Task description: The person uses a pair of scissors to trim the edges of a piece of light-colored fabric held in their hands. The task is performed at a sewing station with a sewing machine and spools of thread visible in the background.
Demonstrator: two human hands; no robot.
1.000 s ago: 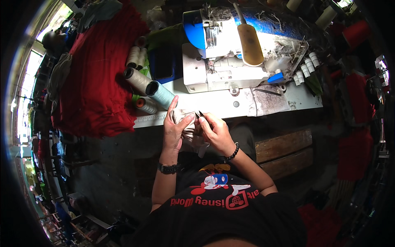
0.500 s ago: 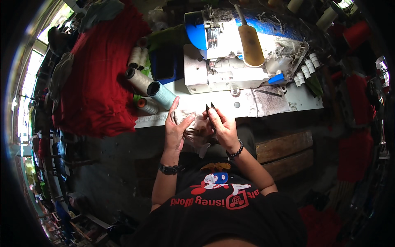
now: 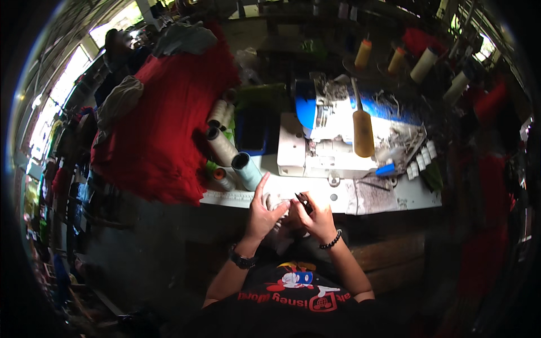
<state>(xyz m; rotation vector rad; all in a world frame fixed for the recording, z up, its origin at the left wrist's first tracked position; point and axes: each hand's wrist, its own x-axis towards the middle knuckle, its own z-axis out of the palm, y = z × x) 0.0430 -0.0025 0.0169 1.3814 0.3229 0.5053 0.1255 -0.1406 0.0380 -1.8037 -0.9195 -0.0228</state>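
My left hand (image 3: 261, 219) grips a pale piece of cloth (image 3: 277, 201) between thumb and fingers, its index finger stretched upward. Part of the cloth hangs below the hands in shadow. In my right hand (image 3: 319, 219) is a small pair of dark thread snips (image 3: 304, 201), tips up and leaning toward the cloth. The thumbs are close together, and the fingers hide where the cloth and snips meet. Just beyond the left hand a light blue cone of thread (image 3: 249, 176) leans on the white table (image 3: 270, 186).
A brightly lit overlock sewing machine (image 3: 293, 149) stands ahead, with a yellowish lamp (image 3: 363, 134) over it. Red fabric (image 3: 158, 141) is heaped at left beside several thread cones (image 3: 223, 147). A stained cloth (image 3: 373, 197) lies right of the hands; a wooden bench (image 3: 389, 259) is below.
My view has tilted up, so everything sits lower in it. My right hand has come closer to the left, and the snips have tipped toward the cloth.
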